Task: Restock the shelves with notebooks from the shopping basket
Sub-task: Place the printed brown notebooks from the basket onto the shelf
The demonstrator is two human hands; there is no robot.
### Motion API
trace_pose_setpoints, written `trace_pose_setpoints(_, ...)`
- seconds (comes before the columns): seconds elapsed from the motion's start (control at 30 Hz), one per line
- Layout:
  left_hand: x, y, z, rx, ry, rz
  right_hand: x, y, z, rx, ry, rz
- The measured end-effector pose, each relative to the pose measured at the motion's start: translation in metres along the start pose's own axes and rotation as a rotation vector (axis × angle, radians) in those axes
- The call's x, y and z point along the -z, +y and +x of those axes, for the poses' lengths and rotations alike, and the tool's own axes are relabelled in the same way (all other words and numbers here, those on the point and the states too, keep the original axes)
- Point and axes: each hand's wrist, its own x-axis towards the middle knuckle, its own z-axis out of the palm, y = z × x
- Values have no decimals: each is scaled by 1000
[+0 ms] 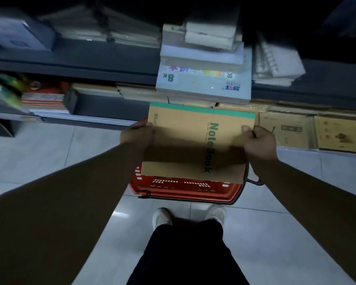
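I hold a brown B5 notebook point(185, 140) with a green top strip and green "Notebook" lettering flat in front of me. My left hand point(137, 133) grips its left edge, my right hand point(259, 142) grips its right edge with the thumb on the cover. Under it on the floor stands a red shopping basket point(183, 189), mostly hidden by the notebook. The notebook's far edge is close to the lower shelf point(103, 118), just below a pale blue "8K" pad point(203, 85) that tops a stack.
Brown notebooks and boxes point(284, 128) lie on the lower shelf to the right. Colourful books point(45, 99) stand at the left. Upper shelves carry paper stacks and spiral pads point(275, 62). My feet point(162, 218) stand on a pale tiled floor behind the basket.
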Motion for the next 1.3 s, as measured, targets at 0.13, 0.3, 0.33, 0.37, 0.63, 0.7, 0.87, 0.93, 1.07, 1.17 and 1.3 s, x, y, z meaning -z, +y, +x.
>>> trace_pose_setpoints(0.13, 24, 29, -40, -129, -47, 25, 24, -30, -17, 15, 24, 22)
trace_pose_setpoints(0.3, 48, 64, -87, -89, -17, -41, 57, -85, -45, 91, 86, -12)
trace_pose_setpoints(0.33, 54, 72, -96, -77, -29, -85, 64, -96, -51, 103, 91, -5)
trace_pose_setpoints(0.37, 61, 80, -105, -81, -51, -100, 72, -107, -57, 114, 96, 6)
trace_pose_setpoints(0.63, 99, 142, -163, -146, -288, -204, 132, -198, -92, 253, 80, 1)
trace_pose_setpoints(0.7, 107, 159, -179, -149, -327, -235, 144, -218, -98, 289, 85, 20)
trace_pose_setpoints(0.87, 123, 206, -213, -229, -416, -291, 166, -260, -111, 332, 110, 80)
trace_pose_setpoints(0.93, 129, 222, -225, -222, -429, -340, 173, -275, -115, 346, 107, 88)
trace_pose_setpoints(1.07, 139, 249, -244, -275, -462, -393, 190, -306, -124, 366, 117, 103)
trace_pose_setpoints(1.17, 144, 271, -256, -314, -499, -408, 205, -329, -133, 379, 120, 119)
trace_pose_setpoints(1.3, 148, 302, -272, -398, -562, -407, 227, -357, -140, 427, 140, 145)
